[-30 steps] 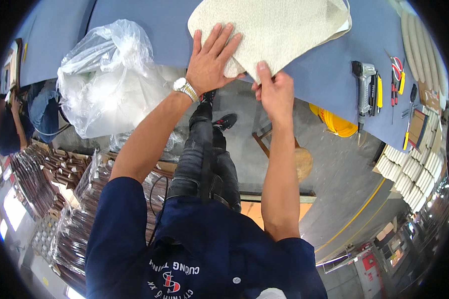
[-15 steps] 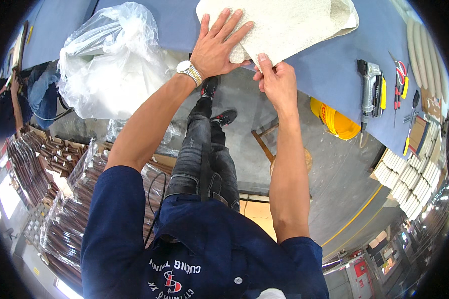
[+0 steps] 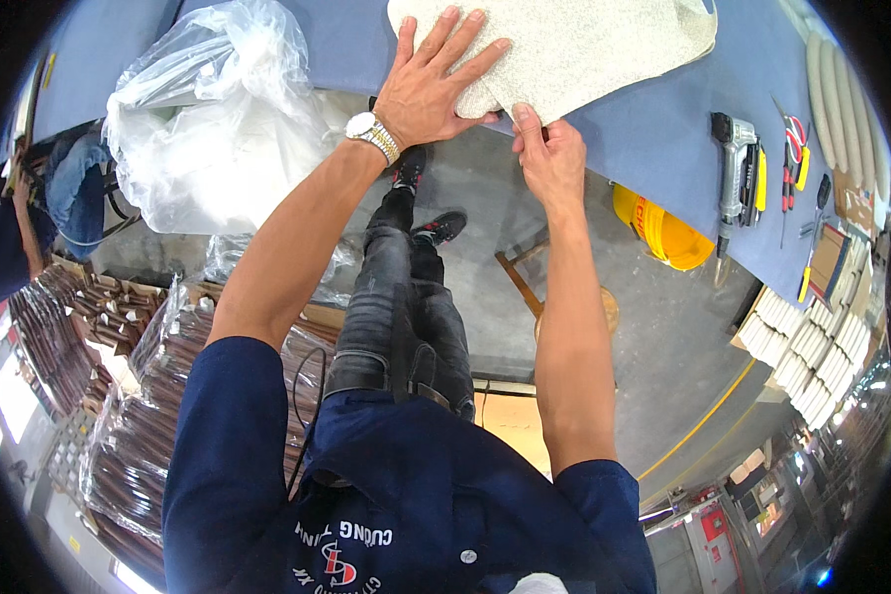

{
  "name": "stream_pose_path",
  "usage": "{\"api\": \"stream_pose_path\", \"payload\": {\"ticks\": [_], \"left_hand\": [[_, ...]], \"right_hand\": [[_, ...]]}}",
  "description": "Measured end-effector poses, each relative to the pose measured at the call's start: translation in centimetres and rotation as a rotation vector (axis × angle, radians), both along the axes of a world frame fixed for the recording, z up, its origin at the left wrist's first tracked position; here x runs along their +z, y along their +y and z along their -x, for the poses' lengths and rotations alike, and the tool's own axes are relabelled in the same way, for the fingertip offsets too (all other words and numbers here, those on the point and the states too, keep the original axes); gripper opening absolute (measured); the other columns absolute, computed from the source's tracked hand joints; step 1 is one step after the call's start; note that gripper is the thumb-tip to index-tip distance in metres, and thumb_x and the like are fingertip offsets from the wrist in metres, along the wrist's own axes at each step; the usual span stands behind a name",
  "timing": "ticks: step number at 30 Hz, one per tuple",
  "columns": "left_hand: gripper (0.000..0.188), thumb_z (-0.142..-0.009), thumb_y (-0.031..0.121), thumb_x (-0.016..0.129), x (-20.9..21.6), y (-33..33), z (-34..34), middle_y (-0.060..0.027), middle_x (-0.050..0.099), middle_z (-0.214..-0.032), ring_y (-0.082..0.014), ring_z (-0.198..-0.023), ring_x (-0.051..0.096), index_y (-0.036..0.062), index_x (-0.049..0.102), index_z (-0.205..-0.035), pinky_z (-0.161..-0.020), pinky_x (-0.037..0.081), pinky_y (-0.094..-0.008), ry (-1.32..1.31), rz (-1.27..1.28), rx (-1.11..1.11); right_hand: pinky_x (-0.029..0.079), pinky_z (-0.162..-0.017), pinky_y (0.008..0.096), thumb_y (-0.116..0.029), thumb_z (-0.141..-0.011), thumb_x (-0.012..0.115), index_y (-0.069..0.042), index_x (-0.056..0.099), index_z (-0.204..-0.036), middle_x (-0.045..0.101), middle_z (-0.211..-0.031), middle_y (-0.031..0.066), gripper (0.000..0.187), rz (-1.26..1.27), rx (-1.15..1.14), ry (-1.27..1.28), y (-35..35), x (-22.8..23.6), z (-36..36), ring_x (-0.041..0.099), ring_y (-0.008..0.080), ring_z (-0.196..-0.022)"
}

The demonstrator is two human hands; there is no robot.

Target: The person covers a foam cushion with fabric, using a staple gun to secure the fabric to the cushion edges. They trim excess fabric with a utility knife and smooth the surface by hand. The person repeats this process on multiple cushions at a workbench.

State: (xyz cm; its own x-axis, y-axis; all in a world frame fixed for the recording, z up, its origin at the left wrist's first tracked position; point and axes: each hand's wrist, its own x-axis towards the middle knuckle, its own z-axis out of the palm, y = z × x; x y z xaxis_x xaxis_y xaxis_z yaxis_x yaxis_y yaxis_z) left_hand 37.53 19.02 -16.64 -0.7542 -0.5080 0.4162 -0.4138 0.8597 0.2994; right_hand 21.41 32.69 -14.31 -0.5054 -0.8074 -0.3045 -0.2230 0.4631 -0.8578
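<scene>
A cream, textured piece of fabric [image 3: 584, 49] lies over the front edge of the blue-grey table [image 3: 663, 139]. My left hand [image 3: 431, 84] rests flat on its left side, fingers spread, with a watch [image 3: 374, 134] on the wrist. Near the table edge, my right hand [image 3: 549, 148] pinches the fabric's near corner between thumb and fingers. Part of the fabric near my left thumb looks folded or layered; what lies beneath is hidden.
Left of my arm sits a clear plastic bag [image 3: 218, 129] with white contents. A pneumatic staple gun [image 3: 735, 173], pliers [image 3: 792, 158] and a screwdriver [image 3: 814, 238] lie on the right. Below the table edge are a yellow bucket [image 3: 663, 233] and a wooden stool [image 3: 604, 312]. Another person [image 3: 74, 188] is far left.
Both hands keep their places on the fabric, with the right hand still pinching its corner. The view has shifted slightly; little else differs.
</scene>
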Motion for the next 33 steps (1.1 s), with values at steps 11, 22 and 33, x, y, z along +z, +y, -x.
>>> {"api": "stream_pose_path", "payload": {"ticks": [11, 22, 33], "left_hand": [[0.09, -0.076, 0.059, 0.081, -0.1, 0.4, -0.3, -0.0098, 0.03, -0.169, -0.0316, -0.158, 0.022, 0.0308, 0.048, -0.155, -0.122, 0.011, -0.0657, 0.007, -0.039, -0.003], [0.081, -0.083, 0.059, 0.072, 3.8, 1.2, -9.8, -0.0209, 0.035, -0.165, -0.0409, -0.154, 0.029, 0.0194, 0.055, -0.151, -0.123, 0.019, -0.0626, -0.118, -0.079, -0.159], [0.072, -0.092, 0.034, 0.076, 6.8, -4.7, -8.6, -0.0249, 0.043, -0.157, -0.0452, -0.145, 0.041, 0.0069, 0.048, -0.153, -0.115, 0.035, -0.0569, -0.22, -0.286, -0.005]], "right_hand": [[0.048, -0.05, 0.0295, -0.043, -0.101, 0.067, 0.002, 0.069, -0.086, 0.066, -0.066, 0.0055, 0.047, 0.035, -0.095, -0.254, 0.2, -1.1, -1.1, 0.061, 0.0122, -0.053], [0.049, -0.055, 0.0293, -0.029, -0.105, 0.06, -0.001, 0.068, -0.085, 0.066, -0.068, 0.0045, 0.036, 0.148, 0.006, -0.277, 3.5, 2.3, -12.2, 0.061, 0.0114, -0.057], [0.053, -0.07, 0.0344, -0.035, -0.094, 0.076, 0.003, 0.06, -0.115, 0.067, -0.089, 0.007, 0.046, 0.058, -0.787, -0.08, 2.8, 4.8, 4.9, 0.062, 0.017, -0.072]]}}
